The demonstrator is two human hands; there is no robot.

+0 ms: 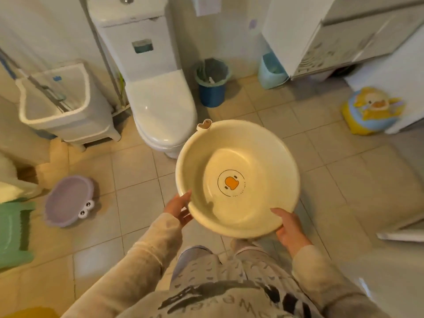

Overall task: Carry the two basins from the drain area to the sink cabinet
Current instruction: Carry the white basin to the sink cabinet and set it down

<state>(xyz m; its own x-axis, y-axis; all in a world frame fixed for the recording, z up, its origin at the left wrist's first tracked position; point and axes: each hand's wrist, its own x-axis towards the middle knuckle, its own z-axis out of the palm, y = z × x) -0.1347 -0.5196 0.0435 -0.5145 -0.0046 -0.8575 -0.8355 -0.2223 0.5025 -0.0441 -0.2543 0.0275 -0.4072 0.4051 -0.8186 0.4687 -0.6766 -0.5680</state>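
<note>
- Head view, looking down over a tiled bathroom floor [263,125]: a cream basin [237,177] with a duck emblem at its bottom is held in the air at about waist level, tilted slightly toward the camera and apparently empty.
- Left hand [179,208]: fingers curled around the near-left rim, thumb along the edge; closed on the basin.
- Right hand [288,227]: cupped under the near-right rim, thumb lying inside the bowl; likewise closed on the basin.
- A purple basin [67,200] with cartoon eyes rests on the floor at left, well apart from the hands, untouched.
- The white sink cabinet [339,37] stands at upper right, beyond a pale blue bin [270,71].
- Progress, as judged: the first basin is lifted and in transit, not yet set at the cabinet; the second remains to be fetched. Roughly a quarter complete.
- The toilet [158,99] lies just ahead of the carried basin.
</note>
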